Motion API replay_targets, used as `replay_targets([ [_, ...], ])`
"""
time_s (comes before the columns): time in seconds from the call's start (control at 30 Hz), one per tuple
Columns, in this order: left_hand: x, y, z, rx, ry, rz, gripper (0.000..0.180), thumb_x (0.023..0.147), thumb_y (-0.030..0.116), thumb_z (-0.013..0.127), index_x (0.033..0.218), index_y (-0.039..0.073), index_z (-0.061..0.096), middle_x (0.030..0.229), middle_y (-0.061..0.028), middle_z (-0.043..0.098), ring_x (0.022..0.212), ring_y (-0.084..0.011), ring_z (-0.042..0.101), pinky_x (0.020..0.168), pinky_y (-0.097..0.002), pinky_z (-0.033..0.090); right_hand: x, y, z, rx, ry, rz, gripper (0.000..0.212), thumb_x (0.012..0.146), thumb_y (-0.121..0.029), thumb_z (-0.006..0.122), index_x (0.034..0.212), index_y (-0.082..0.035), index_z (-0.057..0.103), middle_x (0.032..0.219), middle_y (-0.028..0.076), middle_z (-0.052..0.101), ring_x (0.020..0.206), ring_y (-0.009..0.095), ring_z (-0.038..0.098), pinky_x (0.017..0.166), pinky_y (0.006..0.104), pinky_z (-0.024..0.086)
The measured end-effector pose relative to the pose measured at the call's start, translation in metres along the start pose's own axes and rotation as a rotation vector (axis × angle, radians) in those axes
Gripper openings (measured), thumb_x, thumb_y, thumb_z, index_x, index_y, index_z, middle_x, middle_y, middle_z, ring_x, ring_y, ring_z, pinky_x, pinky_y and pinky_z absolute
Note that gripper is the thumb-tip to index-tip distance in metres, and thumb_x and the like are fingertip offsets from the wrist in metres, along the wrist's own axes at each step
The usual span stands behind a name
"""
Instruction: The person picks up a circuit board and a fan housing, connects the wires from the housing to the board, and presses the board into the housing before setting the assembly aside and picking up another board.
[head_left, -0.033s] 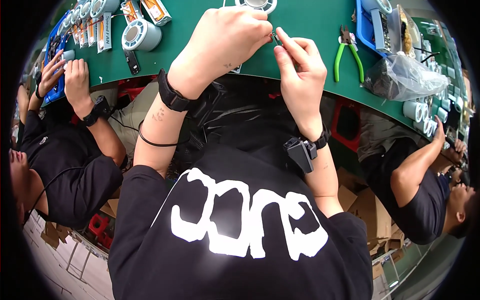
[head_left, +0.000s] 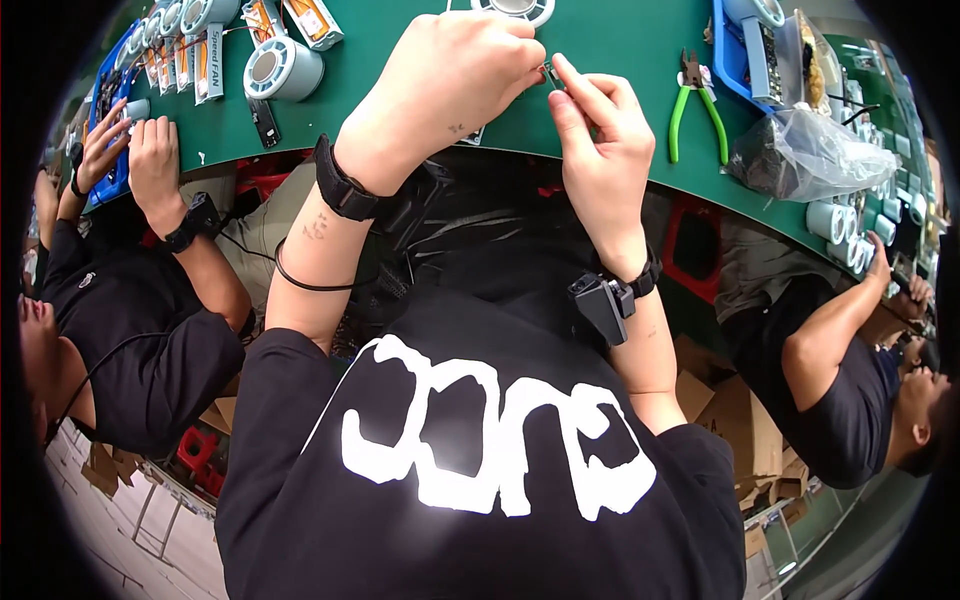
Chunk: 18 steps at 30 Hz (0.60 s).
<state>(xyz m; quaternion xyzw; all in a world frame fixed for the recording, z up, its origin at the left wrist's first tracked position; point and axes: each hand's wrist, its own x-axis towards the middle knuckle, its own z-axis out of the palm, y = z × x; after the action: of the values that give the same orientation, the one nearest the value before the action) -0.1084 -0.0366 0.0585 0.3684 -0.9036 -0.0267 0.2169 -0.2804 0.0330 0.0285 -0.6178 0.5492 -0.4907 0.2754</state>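
Observation:
My left hand (head_left: pixel 450 85) and my right hand (head_left: pixel 600 140) meet just above the near edge of the green table (head_left: pixel 600 40). Between their fingertips they pinch a small dark part (head_left: pixel 550 74). Most of the part is hidden by the fingers, so its shape is unclear. Each wrist wears a black band, and a small black device sits on the right one. A round white fan (head_left: pixel 515 8) lies on the table just beyond my hands.
Green-handled pliers (head_left: pixel 695 115) lie to the right, beside a blue tray (head_left: pixel 735 50) and a clear plastic bag (head_left: pixel 810 155). A round pale blue fan (head_left: pixel 283 68) and packaged items sit at the left. A co-worker's hands (head_left: pixel 140 150) work at left; another person (head_left: pixel 850 340) sits at right.

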Motion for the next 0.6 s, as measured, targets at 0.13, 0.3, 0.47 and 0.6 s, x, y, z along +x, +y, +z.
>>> replay_targets([
  [0.13, 0.006, 0.000, -0.005, 0.023, -0.051, 0.067, 0.018, 0.085, 0.022, 0.073, 0.080, 0.007, 0.065, 0.077, -0.0055, 0.060, 0.073, -0.0266, 0.065, 0.064, -0.0369, 0.053, 0.002, -0.001, 0.000, 0.012, 0.010, 0.035, 0.028, 0.090, -0.006, 0.073, 0.118, -0.006, 0.075, 0.090, 0.008, 0.063, 0.067, 0.014, 0.056, 0.061, 0.0272, 0.047],
  [0.3, 0.005, -0.003, -0.005, 0.042, -0.077, 0.077, 0.019, 0.086, 0.022, 0.073, 0.081, 0.006, 0.064, 0.078, -0.0067, 0.059, 0.074, -0.0266, 0.066, 0.064, -0.0371, 0.053, 0.004, -0.006, 0.000, -0.110, 0.015, -0.086, 0.028, 0.090, -0.006, 0.073, 0.118, -0.006, 0.075, 0.091, 0.007, 0.064, 0.068, 0.012, 0.056, 0.060, 0.0255, 0.046],
  [0.47, 0.002, -0.003, -0.009, -0.087, 0.023, 0.091, 0.019, 0.084, 0.020, 0.075, 0.083, 0.005, 0.063, 0.077, -0.0059, 0.058, 0.071, -0.0261, 0.063, 0.063, -0.0362, 0.052, 0.006, -0.004, -0.010, 0.147, -0.139, 0.172, 0.028, 0.095, -0.003, 0.069, 0.123, -0.004, 0.073, 0.096, 0.001, 0.064, 0.078, 0.005, 0.054, 0.065, 0.0198, 0.042],
  [0.6, 0.004, -0.008, -0.019, -0.145, -0.056, 0.150, 0.019, 0.094, 0.026, 0.064, 0.090, 0.007, 0.065, 0.086, -0.0088, 0.065, 0.078, -0.0262, 0.067, 0.069, -0.0350, 0.055, 0.008, 0.001, -0.015, 0.270, -0.201, 0.231, 0.029, 0.095, -0.002, 0.068, 0.123, -0.002, 0.072, 0.096, 0.001, 0.063, 0.079, 0.004, 0.053, 0.065, 0.0187, 0.041],
])
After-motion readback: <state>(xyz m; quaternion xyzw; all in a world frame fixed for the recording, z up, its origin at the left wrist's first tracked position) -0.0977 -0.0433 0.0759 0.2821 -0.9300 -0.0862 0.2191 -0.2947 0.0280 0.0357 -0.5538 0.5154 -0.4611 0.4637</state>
